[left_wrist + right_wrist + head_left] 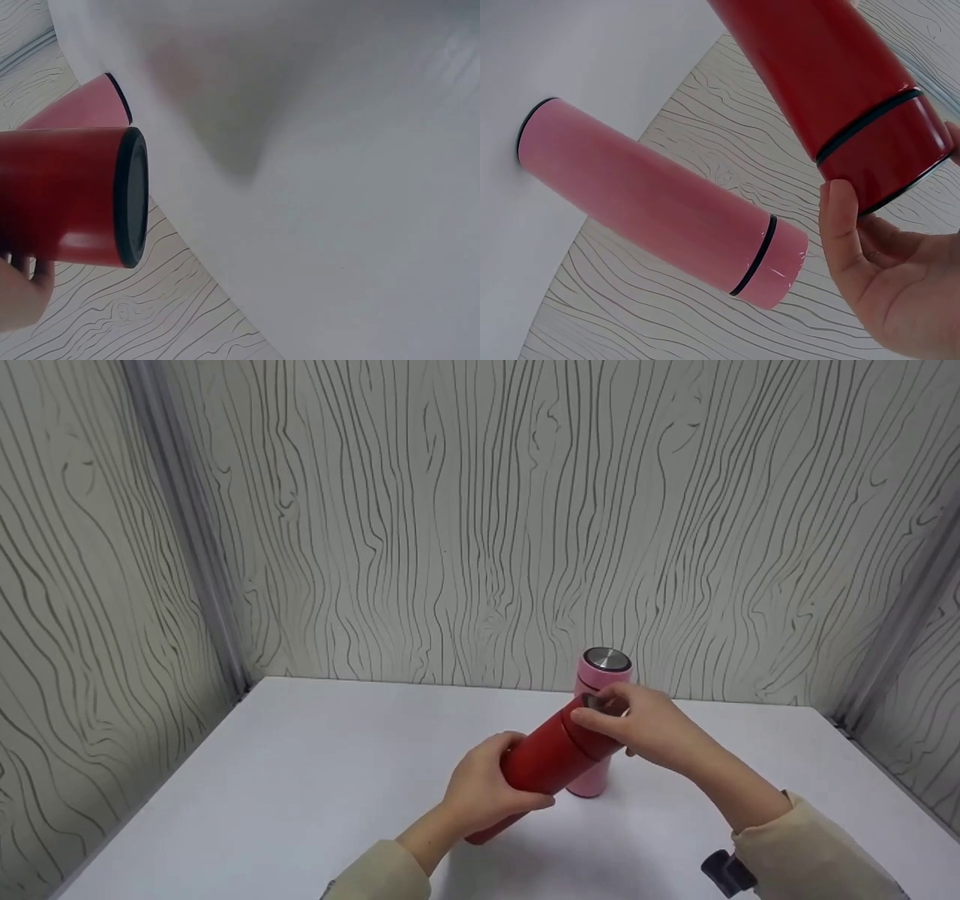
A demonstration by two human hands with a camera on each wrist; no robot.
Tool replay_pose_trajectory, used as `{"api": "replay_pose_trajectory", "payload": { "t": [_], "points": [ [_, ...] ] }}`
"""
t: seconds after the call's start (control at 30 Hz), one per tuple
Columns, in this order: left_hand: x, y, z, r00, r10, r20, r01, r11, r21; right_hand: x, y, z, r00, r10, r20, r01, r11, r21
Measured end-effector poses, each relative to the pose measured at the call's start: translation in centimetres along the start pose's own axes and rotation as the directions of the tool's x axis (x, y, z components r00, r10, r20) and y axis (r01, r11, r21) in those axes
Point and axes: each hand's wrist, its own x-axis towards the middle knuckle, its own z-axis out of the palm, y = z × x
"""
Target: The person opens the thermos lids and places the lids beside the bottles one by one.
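A red thermos flask (pixel 544 757) is held tilted above the white table, its capped end up and to the right. My left hand (pixel 484 787) grips it round the body. With thumb and fingers my right hand (pixel 649 727) holds the flask's red cap (pixel 885 154), the thumb lying on its side. A dark ring marks the seam between cap and body. In the left wrist view the flask's dark-rimmed base (pixel 133 199) faces the camera. Just behind stands a pink thermos flask (pixel 652 195), upright on the table, with a silver disc on its lid (pixel 607 659).
The white table (pixel 300 780) reaches back to a wall panel (pixel 450 525) with a wood-grain line pattern. Similar panels and grey corner posts (pixel 187 525) close in both sides. A dark strap piece (pixel 727 874) hangs by the right sleeve.
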Motion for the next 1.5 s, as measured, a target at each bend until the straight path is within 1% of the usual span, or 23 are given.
{"api": "replay_pose_trajectory", "payload": {
  "t": [0.07,0.17,0.23,0.3,0.47,0.53,0.57,0.63,0.77,0.83,0.9,1.03,1.1,1.17,1.27,1.4,1.47,1.5],
  "points": [
    [0.01,0.02,-0.05,1.000,-0.002,0.000,0.002,1.000,0.001,-0.03,0.12,-0.19,0.998,-0.052,0.024,0.051,0.999,0.018],
    [0.00,0.07,-0.09,1.000,0.005,-0.001,-0.005,1.000,-0.003,-0.13,0.30,-0.55,0.990,-0.131,0.056,0.129,0.991,0.042],
    [-0.03,0.10,-0.08,1.000,0.009,-0.001,-0.009,1.000,-0.010,-0.18,0.33,-0.68,0.986,-0.156,0.064,0.153,0.987,0.040],
    [-0.08,0.12,-0.05,1.000,0.006,-0.001,-0.006,1.000,-0.017,-0.21,0.24,-0.68,0.988,-0.145,0.056,0.143,0.989,0.027],
    [-0.02,0.11,0.07,1.000,0.015,-0.001,-0.015,1.000,-0.027,-0.17,-0.19,-0.34,1.000,-0.027,0.009,0.027,1.000,-0.001],
    [0.02,0.11,0.09,1.000,0.026,-0.001,-0.026,0.999,-0.027,-0.10,-0.27,-0.25,1.000,-0.006,-0.003,0.006,1.000,-0.004],
    [0.02,0.11,0.08,1.000,0.026,0.000,-0.026,0.999,-0.028,-0.07,-0.27,-0.26,1.000,-0.017,-0.003,0.016,1.000,-0.006],
    [0.01,0.11,0.02,1.000,0.031,0.002,-0.031,0.999,-0.031,-0.06,-0.15,-0.40,0.998,-0.065,0.014,0.065,0.998,0.002],
    [0.00,0.07,-0.08,1.000,0.030,0.006,-0.030,0.999,-0.041,-0.18,0.24,-0.78,0.980,-0.187,0.070,0.186,0.982,0.026],
    [-0.05,0.05,-0.07,1.000,0.029,0.004,-0.029,0.998,-0.048,-0.23,0.35,-0.86,0.974,-0.211,0.085,0.209,0.977,0.028],
    [-0.10,0.06,-0.03,1.000,0.027,-0.003,-0.028,0.998,-0.054,-0.27,0.30,-0.80,0.978,-0.192,0.079,0.191,0.981,0.021],
    [0.00,0.15,0.06,0.999,0.034,-0.029,-0.035,0.999,-0.033,-0.16,0.00,-0.53,0.996,-0.082,0.035,0.082,0.997,0.013],
    [0.08,0.19,0.06,0.999,0.036,-0.039,-0.037,0.999,-0.013,-0.11,-0.14,-0.38,0.999,-0.035,0.016,0.035,0.999,0.010],
    [0.15,0.21,0.03,0.998,0.038,-0.042,-0.037,0.999,0.007,-0.06,-0.15,-0.31,1.000,-0.022,0.017,0.021,1.000,0.013],
    [0.11,0.13,-0.08,0.999,0.042,-0.033,-0.041,0.999,0.019,-0.08,0.09,-0.42,0.994,-0.091,0.056,0.090,0.996,0.026],
    [0.19,-0.07,-0.10,0.999,0.048,-0.017,-0.048,0.999,0.015,-0.14,0.40,-0.67,0.970,-0.219,0.100,0.216,0.975,0.045],
    [0.28,-0.06,-0.04,0.999,0.048,-0.015,-0.048,0.999,0.009,-0.18,0.38,-0.68,0.967,-0.239,0.092,0.237,0.971,0.033],
    [0.34,-0.02,0.00,0.999,0.047,-0.017,-0.046,0.999,0.006,-0.19,0.32,-0.67,0.969,-0.233,0.083,0.232,0.972,0.024]
  ]
}}
